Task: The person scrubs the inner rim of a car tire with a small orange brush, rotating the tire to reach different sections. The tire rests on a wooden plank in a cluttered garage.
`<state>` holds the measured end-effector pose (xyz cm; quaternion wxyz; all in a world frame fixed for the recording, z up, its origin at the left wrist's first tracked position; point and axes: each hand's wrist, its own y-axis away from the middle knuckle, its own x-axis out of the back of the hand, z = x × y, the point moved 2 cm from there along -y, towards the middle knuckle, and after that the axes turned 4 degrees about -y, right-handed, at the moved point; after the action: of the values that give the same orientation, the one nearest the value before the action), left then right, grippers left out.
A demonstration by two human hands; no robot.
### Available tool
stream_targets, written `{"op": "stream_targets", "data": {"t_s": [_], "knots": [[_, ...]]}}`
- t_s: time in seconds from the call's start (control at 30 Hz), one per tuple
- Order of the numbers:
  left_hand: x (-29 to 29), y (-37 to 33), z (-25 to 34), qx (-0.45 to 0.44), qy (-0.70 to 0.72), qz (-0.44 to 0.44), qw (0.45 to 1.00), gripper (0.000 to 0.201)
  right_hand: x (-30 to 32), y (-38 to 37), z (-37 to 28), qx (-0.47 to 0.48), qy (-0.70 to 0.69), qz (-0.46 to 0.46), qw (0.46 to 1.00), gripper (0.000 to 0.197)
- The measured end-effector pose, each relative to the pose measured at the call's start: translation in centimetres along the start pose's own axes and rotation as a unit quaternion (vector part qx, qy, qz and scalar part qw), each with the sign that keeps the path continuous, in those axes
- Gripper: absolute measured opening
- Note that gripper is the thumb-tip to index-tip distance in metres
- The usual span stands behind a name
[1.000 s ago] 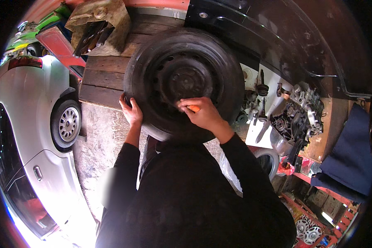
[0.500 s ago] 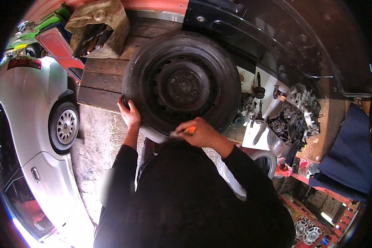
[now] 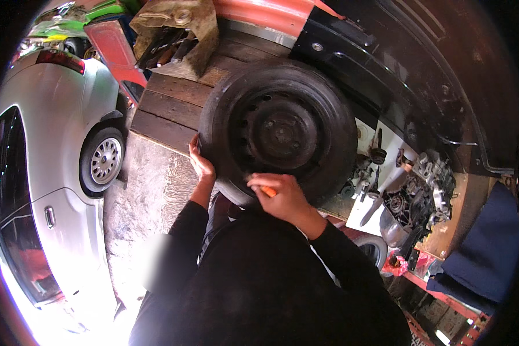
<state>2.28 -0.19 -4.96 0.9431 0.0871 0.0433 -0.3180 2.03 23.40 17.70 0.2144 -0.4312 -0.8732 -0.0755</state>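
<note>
A black steel wheel with its tyre (image 3: 220,130) lies on a plank-topped wooden bench (image 3: 170,109) in front of me. Its perforated rim faces up. My left hand (image 3: 202,163) is closed against the tyre's near left edge, with its fingers along the outer side. My right hand (image 3: 282,197) is closed around a small tool with an orange handle (image 3: 268,191), over the near sidewall. The working end of that tool is too dark and unclear to name. Both my forearms are in black sleeves.
An open, stained bag of tools (image 3: 205,43) stands at the bench's far left. Right of the wheel are greasy engine parts (image 3: 406,202) on a white board. A black panel (image 3: 398,75) leans behind. A silver car (image 3: 63,173) stands left; dark blue cloth (image 3: 484,242) hangs right.
The view has shifted, so the bench and wheel sit farther right and lower. My right hand has moved a little up onto the sidewall with the tool. My left hand stays at the tyre.
</note>
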Motion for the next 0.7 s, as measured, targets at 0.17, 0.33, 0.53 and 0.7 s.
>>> {"op": "stream_targets", "data": {"t_s": [0.17,0.33,0.53,0.7], "knots": [[0.0,0.5,0.5,0.045,0.036,0.016,0.998,0.063,-2.9,0.3,1.8,0.036,0.102,-0.054,0.993,0.01],[0.3,0.4,0.1,0.028,0.024,0.036,0.999,0.064,-0.7,-8.4,2.5,0.082,0.056,0.048,0.994,0.008],[0.3,0.1,-0.5,0.025,0.037,0.016,0.999,0.062,-7.6,-15.7,3.4,0.113,0.112,0.071,0.985,0.01],[0.5,0.0,-0.3,0.015,-0.032,0.022,0.999,0.059,-6.2,-19.1,1.5,0.066,0.008,0.103,0.992,0.011]]}}
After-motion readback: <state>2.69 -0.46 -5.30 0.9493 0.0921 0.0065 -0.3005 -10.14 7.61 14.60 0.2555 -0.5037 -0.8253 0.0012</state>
